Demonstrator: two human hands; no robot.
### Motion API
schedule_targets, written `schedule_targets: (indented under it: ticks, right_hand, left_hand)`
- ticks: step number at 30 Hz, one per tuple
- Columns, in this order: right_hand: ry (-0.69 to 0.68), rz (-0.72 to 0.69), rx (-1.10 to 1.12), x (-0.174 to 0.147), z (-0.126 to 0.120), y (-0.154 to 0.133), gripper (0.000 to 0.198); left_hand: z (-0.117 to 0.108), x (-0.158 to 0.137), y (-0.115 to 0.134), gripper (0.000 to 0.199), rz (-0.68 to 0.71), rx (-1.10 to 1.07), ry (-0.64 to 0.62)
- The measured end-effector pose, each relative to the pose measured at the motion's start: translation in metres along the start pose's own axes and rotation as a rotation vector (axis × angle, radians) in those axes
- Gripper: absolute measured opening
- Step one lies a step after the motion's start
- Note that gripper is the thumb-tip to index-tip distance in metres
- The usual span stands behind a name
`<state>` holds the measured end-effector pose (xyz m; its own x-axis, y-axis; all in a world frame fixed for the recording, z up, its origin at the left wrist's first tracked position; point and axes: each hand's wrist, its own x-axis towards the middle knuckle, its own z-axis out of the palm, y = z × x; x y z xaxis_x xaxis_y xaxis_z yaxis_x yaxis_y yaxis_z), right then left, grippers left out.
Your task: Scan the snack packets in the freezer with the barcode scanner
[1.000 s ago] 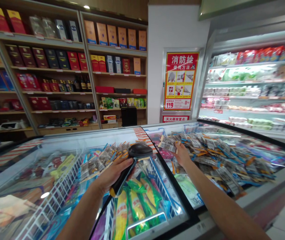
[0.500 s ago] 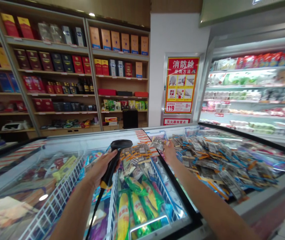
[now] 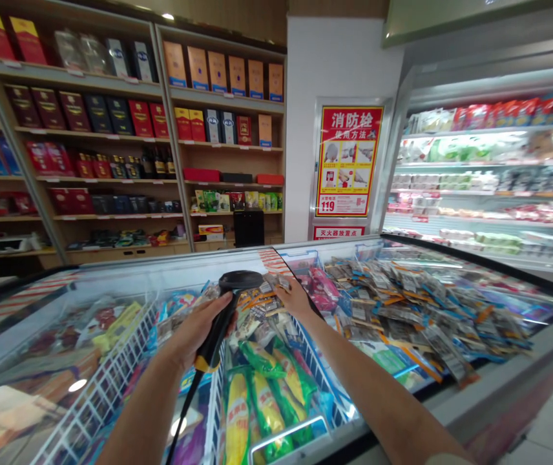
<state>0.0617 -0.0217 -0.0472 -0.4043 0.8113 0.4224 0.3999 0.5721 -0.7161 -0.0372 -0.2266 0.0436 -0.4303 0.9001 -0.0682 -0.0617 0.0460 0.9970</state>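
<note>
Chest freezer (image 3: 179, 268) spans the space under the scanner; both its ends are cut off. Shelf unit (image 3: 257, 158) behind the scanner, left side out of frame, low items too dark to make out. Lit chiller (image 3: 451, 81) far right of the scanner, cropped, goods blurred. Red poster (image 3: 349, 161) beyond the scanner, small print unreadable. Packet heap (image 3: 402, 303) right of the scanner, labels illegible. Corn packs (image 3: 264, 400) in front of the scanner, partly under glare. Hands are apart from each other, forearms cut off. Left hand (image 3: 196, 332) clamped round the scanner (image 3: 216, 339) handle, fingers mostly hidden behind; cable runs off the bottom edge. Right hand (image 3: 296, 300) pinches a packet (image 3: 275, 282) just right of the scanner head, outline hard to separate from packets below.
</note>
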Motion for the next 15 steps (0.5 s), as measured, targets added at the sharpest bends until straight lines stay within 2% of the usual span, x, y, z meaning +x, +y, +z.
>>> schedule_targets:
  ticks: [5,12,15]
  right_hand:
    - [-0.092,-0.019,-0.237,-0.006,0.016,-0.017,0.05]
    - [-0.173,-0.107,-0.216,-0.006,0.051,-0.044,0.051]
    - [-0.211,-0.105,-0.195,-0.005,0.052,-0.054,0.053]
  left_hand:
    - [-0.002,-0.001,0.001,0.036,0.014,0.002,0.008]
    - [-0.007,0.004,-0.003,0.033,0.008,-0.023,0.024]
    - [-0.005,0.003,-0.001,0.028,-0.028,-0.061,0.059]
